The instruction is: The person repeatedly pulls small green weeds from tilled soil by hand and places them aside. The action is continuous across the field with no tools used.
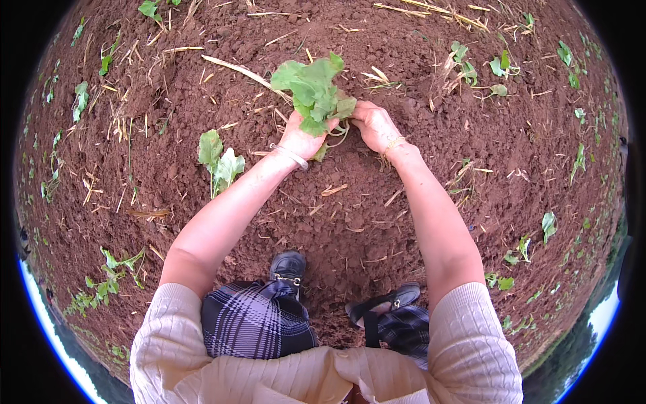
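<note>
A bunch of leafy green seedlings (313,91) with broad, lobed leaves is held low over the soil in front of me. My left hand (302,139) is wrapped around its lower part from the left, partly covered by the leaves. From the right, the bent fingers of my right hand (373,125) pinch the bunch's edge, where a leaf and pale stems (340,136) show. The exact fingertip contact is hidden. Just left of my left forearm, another broad-leaved seedling (222,164) stands in the soil.
Reddish-brown tilled soil (323,212) spreads all around, strewn with dry straw (242,73). Small plants grow at the right (464,63) and the lower left (108,278). My black shoes (287,267) rest on the ground close below my arms.
</note>
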`<move>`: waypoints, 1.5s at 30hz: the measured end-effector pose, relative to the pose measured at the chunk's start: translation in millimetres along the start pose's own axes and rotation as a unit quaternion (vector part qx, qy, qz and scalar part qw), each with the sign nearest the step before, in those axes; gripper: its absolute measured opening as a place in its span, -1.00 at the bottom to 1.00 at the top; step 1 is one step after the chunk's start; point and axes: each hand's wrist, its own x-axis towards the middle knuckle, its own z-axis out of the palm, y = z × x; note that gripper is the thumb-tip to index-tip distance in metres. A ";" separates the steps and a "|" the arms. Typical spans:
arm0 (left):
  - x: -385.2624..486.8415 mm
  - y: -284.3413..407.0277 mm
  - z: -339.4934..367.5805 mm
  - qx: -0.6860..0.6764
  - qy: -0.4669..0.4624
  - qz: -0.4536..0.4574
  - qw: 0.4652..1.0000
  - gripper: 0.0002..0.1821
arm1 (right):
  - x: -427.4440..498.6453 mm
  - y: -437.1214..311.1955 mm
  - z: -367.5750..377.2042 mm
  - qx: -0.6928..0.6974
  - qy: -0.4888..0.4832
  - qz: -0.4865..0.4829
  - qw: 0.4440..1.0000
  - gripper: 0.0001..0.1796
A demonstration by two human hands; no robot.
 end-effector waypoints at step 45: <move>57.0 -1.9 0.6 0.126 -0.075 -0.019 0.989 -0.64 | -57.1 0.9 -13.4 -0.048 0.131 0.133 0.981 -0.37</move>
